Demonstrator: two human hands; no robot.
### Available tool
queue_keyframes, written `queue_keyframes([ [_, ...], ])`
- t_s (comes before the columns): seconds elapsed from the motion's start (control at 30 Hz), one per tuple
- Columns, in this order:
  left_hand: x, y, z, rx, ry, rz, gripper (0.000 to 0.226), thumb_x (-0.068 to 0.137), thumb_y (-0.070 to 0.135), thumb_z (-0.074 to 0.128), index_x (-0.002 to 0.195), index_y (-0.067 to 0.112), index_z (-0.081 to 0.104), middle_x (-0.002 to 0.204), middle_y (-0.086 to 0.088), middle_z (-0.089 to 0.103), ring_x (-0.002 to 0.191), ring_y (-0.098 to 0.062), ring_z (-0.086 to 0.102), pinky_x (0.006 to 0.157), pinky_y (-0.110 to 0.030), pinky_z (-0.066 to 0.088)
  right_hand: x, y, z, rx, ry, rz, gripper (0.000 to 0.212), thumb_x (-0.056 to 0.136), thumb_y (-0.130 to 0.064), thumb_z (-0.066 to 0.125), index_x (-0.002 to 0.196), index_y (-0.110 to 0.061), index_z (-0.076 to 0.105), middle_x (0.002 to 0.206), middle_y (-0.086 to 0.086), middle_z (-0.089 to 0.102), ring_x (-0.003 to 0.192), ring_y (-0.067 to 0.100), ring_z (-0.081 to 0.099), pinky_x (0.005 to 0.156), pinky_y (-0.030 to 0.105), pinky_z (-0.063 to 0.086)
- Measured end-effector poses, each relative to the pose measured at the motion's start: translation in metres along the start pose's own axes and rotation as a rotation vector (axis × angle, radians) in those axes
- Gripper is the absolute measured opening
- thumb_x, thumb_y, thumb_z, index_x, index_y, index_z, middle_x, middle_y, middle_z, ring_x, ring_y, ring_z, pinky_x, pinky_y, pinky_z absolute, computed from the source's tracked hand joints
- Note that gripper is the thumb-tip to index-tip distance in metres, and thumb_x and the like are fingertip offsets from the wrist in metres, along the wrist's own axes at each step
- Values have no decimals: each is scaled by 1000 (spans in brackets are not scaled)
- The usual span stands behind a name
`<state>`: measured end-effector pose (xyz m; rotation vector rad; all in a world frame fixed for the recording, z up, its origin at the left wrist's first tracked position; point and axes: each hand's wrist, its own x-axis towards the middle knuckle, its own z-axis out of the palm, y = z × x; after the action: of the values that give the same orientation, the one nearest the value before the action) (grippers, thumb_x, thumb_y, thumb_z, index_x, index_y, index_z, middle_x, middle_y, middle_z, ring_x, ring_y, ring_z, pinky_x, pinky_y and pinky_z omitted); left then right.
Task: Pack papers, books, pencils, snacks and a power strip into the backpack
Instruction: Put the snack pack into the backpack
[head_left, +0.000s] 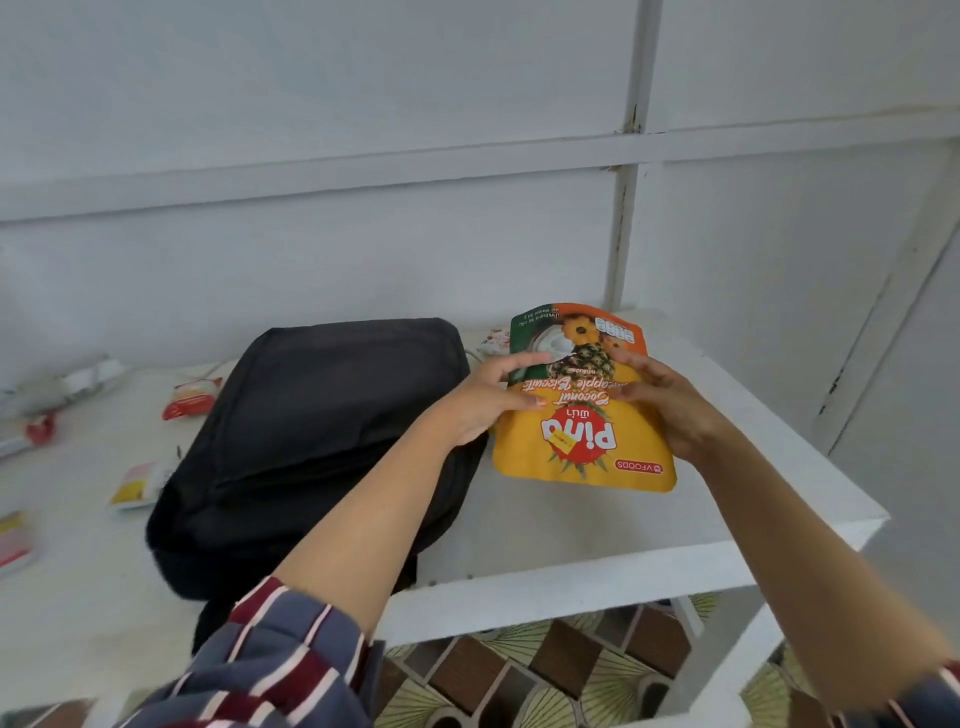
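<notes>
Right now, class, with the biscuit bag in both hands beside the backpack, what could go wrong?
1. The backpack shows no open pocket, and the left hand and right hand both grip the biscuit bag; freeing one hand could let it slip.
2. Part of the backpack hangs over the table edge, so tugging it might drag it off.

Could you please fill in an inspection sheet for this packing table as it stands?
Surface: white table, backpack and packets on it.
Job's things: black backpack lies flat, seemingly closed; yellow biscuit pouch held to its right.
Clutter: small snack packets lie left of the backpack.
Grippers: left hand and right hand each grip a side of the pouch.
Cables: blurred white power strip at far left; cord unclear.
Surroundings: white panelled wall; patterned floor tiles below.
</notes>
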<state>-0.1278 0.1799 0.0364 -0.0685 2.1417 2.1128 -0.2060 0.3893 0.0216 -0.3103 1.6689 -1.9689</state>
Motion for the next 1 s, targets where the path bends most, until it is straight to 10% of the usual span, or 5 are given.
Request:
queue_keyframes([
  [0.57, -164, -30, -28, 2, 169, -17, 48, 84, -1, 63, 123, 26, 54, 120, -3, 53, 112, -24, 57, 87, -39, 54, -78, 36, 104, -61, -203, 35, 42, 82, 4, 61, 111, -27, 60, 112, 9, 61, 87, 30, 65, 53, 33, 56],
  [0.73, -200, -44, -51, -40, 411, 13, 24, 95, 7, 48, 114, 22, 48, 104, -9, 62, 85, -19, 64, 71, -27, 54, -83, 57, 132, -39, -270, 63, 45, 83, 3, 58, 114, -29, 59, 115, 11, 61, 90, 32, 65, 57, 35, 58],
  [0.83, -211, -59, -80, 363, 580, 67, 28, 89, -7, 45, 105, 16, 49, 109, -9, 56, 81, -16, 59, 74, -27, 51, -85, 63, 141, -19, -314, 70, 44, 84, 2, 55, 111, -32, 59, 112, 10, 63, 86, 29, 67, 59, 36, 59],
  [1.0, -221, -74, -123, 964, 412, 39, 49, 73, -5, 69, 113, 21, 59, 120, -1, 44, 107, -14, 46, 94, -27, 42, -85, 66, 157, 18, -371, 48, 46, 78, -1, 65, 113, -30, 58, 106, 9, 65, 75, 22, 71, 56, 32, 58],
])
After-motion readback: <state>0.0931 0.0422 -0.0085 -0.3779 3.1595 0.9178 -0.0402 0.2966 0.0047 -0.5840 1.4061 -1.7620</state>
